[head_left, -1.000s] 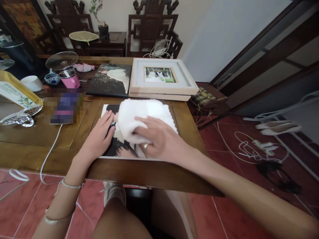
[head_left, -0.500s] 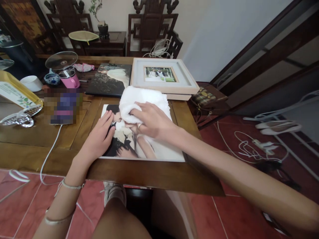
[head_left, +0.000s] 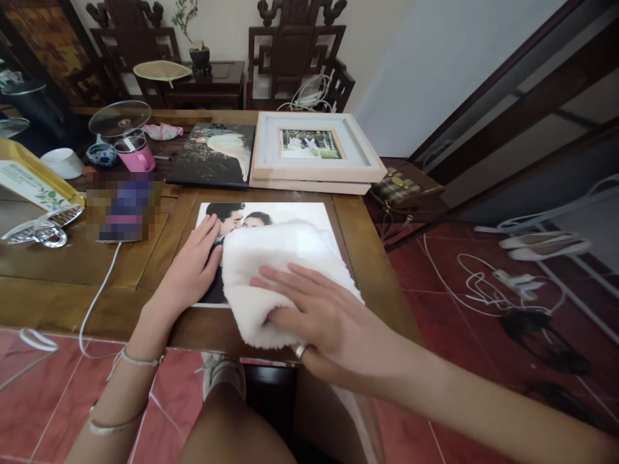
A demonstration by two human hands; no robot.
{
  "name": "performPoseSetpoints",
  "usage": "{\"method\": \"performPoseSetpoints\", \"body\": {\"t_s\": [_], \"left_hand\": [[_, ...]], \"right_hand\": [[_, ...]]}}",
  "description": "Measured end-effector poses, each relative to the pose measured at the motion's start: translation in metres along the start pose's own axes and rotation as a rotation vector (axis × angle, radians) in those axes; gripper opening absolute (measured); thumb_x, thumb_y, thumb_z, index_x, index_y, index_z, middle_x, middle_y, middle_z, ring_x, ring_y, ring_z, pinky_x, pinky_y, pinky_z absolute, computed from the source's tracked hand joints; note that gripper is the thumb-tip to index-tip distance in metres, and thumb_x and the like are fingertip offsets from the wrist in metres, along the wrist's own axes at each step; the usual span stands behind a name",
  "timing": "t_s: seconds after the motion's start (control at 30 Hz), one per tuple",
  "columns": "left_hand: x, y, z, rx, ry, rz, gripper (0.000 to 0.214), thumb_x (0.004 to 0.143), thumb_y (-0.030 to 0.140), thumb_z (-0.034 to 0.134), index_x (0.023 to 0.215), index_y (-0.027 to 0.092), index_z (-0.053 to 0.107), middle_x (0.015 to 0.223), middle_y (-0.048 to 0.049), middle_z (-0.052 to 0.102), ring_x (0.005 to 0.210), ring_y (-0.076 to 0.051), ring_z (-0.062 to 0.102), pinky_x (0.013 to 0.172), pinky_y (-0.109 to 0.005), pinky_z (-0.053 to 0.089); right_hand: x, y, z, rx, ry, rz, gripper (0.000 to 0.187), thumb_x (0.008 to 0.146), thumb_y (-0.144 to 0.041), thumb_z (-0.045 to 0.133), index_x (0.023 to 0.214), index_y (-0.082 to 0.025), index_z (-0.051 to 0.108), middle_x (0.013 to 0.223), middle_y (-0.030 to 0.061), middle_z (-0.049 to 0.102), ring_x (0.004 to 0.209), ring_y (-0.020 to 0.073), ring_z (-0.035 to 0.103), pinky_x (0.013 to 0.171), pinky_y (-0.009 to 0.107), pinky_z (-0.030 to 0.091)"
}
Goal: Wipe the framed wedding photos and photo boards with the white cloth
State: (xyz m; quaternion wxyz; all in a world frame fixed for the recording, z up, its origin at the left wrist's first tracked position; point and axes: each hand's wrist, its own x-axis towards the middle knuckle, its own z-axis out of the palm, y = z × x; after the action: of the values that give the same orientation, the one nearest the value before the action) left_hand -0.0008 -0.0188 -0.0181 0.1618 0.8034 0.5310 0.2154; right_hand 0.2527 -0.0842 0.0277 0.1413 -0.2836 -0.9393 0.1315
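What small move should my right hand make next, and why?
I'd probably slide the fluffy white cloth away from you, using the right hand: it reaches past the near edge of the flat rectangular photo panel, leaving the panel's far strip uncovered. The left hand lies flat on the panel's left side, likely steadying it.

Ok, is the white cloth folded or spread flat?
Folded over, at least partly: the fluffy white cloth curls back on itself at the right hand. Layer count: cannot tell.
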Motion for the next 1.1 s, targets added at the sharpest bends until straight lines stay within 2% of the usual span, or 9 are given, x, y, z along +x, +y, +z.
{"method": "performPoseSetpoints", "body": {"t_s": [0.13, 0.27, 0.37, 0.47, 0.6, 0.7, 0.83, 0.97, 1.1], "left_hand": [[0.000, -0.001, 0.001, 0.001, 0.006, 0.012, 0.057, 0.101, 0.038, 0.033, 0.152, 0.012, 0.036, 0.161, -0.0148, 0.031, 0.151, -0.026, 0.024, 0.123, -0.049, 0.021], [0.000, -0.001, 0.001, 0.000, 0.012, 0.006, 0.058, 0.101, 0.038, 0.032, 0.151, 0.009, 0.036, 0.161, -0.0160, 0.030, 0.151, -0.026, 0.024, 0.123, -0.048, 0.020], [0.001, -0.002, 0.002, -0.003, 0.009, -0.002, 0.060, 0.102, 0.039, 0.028, 0.151, 0.005, 0.036, 0.161, -0.0175, 0.029, 0.151, -0.025, 0.024, 0.123, -0.047, 0.019], [0.001, -0.002, 0.002, -0.013, 0.007, -0.002, 0.063, 0.102, 0.042, 0.025, 0.150, 0.003, 0.037, 0.161, -0.0186, 0.029, 0.151, -0.025, 0.024, 0.124, -0.045, 0.019], [0.000, 0.002, 0.000, -0.058, 0.011, -0.014, 0.062, 0.104, 0.046, 0.023, 0.150, 0.009, 0.038, 0.161, -0.0154, 0.031, 0.151, -0.025, 0.024, 0.123, -0.048, 0.019], [-0.002, 0.007, -0.004, -0.114, 0.058, -0.011, 0.063, 0.104, 0.049, 0.022, 0.152, 0.010, 0.035, 0.162, -0.0143, 0.027, 0.151, -0.023, 0.022, 0.124, -0.047, 0.017], [-0.004, 0.011, -0.007, -0.163, 0.135, 0.111, 0.065, 0.104, 0.053, 0.019, 0.154, 0.014, 0.033, 0.164, -0.0115, 0.025, 0.152, -0.021, 0.020, 0.124, -0.044, 0.016], [-0.005, 0.008, -0.006, -0.150, 0.116, 0.070, 0.066, 0.104, 0.056, 0.017, 0.151, 0.017, 0.040, 0.159, -0.0101, 0.036, 0.149, -0.023, 0.028, 0.123, -0.047, 0.023], [-0.005, 0.006, -0.003, -0.132, 0.111, 0.013, 0.073, 0.102, 0.060, 0.016, 0.149, 0.012, 0.043, 0.156, -0.0128, 0.041, 0.147, -0.026, 0.033, 0.122, -0.048, 0.025]], "right_hand": [[0.009, 0.023, -0.002, -0.028, 0.065, 0.076, 0.057, 0.065, -0.003, 0.045, 0.116, -0.018, 0.066, 0.139, 0.0121, 0.061, 0.139, 0.0246, 0.045, 0.115, 0.050, 0.036], [0.028, 0.041, -0.002, -0.069, 0.084, 0.159, 0.052, 0.067, -0.005, 0.049, 0.114, -0.018, 0.066, 0.127, 0.0134, 0.068, 0.139, 0.0263, 0.045, 0.115, 0.051, 0.036], [0.042, 0.042, 0.002, -0.122, 0.072, 0.192, 0.052, 0.066, -0.006, 0.053, 0.115, -0.015, 0.066, 0.128, 0.0172, 0.067, 0.139, 0.0315, 0.044, 0.113, 0.055, 0.036], [0.047, 0.031, 0.008, -0.164, 0.024, 0.156, 0.054, 0.066, -0.005, 0.057, 0.119, -0.014, 0.065, 0.139, 0.0192, 0.059, 0.141, 0.0363, 0.041, 0.113, 0.060, 0.033], [0.037, 0.009, 0.013, -0.133, -0.032, 0.048, 0.050, 0.069, -0.004, 0.058, 0.117, -0.016, 0.067, 0.147, 0.0186, 0.051, 0.142, 0.0374, 0.039, 0.115, 0.060, 0.031], [0.021, -0.002, 0.011, -0.052, -0.052, -0.050, 0.045, 0.068, -0.007, 0.060, 0.111, -0.015, 0.070, 0.148, 0.0197, 0.050, 0.141, 0.0392, 0.038, 0.115, 0.062, 0.029], [0.001, -0.003, 0.000, 0.055, -0.075, -0.139, 0.048, 0.066, -0.003, 0.054, 0.109, -0.018, 0.070, 0.146, 0.0133, 0.053, 0.142, 0.0313, 0.039, 0.118, 0.057, 0.028], [-0.008, 0.012, -0.009, 0.034, -0.043, -0.061, 0.050, 0.064, -0.003, 0.049, 0.106, -0.021, 0.069, 0.144, 0.0102, 0.057, 0.140, 0.0229, 0.044, 0.117, 0.049, 0.034], [0.002, 0.039, -0.010, -0.085, 0.055, 0.089, 0.045, 0.069, -0.004, 0.047, 0.107, -0.020, 0.067, 0.137, 0.0143, 0.062, 0.135, 0.0265, 0.051, 0.112, 0.054, 0.040]]}}
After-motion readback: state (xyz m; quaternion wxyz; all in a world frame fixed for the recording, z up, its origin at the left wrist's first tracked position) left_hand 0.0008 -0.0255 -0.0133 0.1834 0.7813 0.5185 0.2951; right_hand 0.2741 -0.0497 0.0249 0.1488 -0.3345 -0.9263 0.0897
